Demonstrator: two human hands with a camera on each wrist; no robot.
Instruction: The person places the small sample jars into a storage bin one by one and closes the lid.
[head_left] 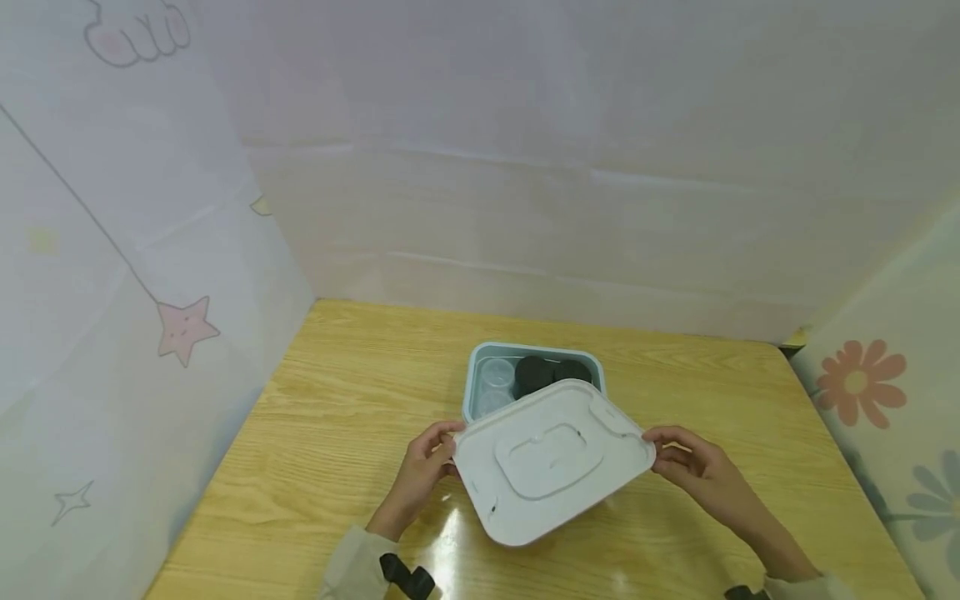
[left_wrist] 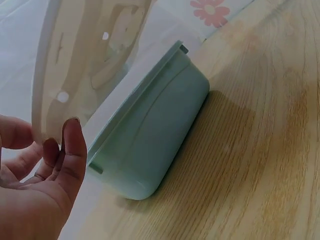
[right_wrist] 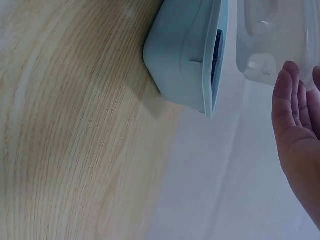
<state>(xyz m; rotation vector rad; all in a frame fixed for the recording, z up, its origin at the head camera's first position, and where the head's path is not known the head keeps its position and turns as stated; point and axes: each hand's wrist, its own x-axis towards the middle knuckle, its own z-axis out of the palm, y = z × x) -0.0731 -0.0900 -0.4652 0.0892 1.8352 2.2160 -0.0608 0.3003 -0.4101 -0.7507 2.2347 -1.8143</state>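
Observation:
Both hands hold a pale, translucent rectangular lid [head_left: 551,462] by its opposite ends, tilted above the table. My left hand [head_left: 422,471] pinches the lid's left edge between thumb and fingers. At the right corner, my right hand [head_left: 697,471] grips the rim. Behind and partly under the lid stands a light blue-green plastic box [left_wrist: 150,130], uncovered. Inside it, clear round cups [head_left: 497,373] sit on the left and dark round pieces [head_left: 533,375] on the right. The lid hides the front of the box in the head view.
The box stands on a wood-grain table [head_left: 337,400]. Pale fabric walls [head_left: 525,208] with printed stars and flowers rise at the back and both sides. Dark straps with small mounts [head_left: 407,577] sit at the wrists.

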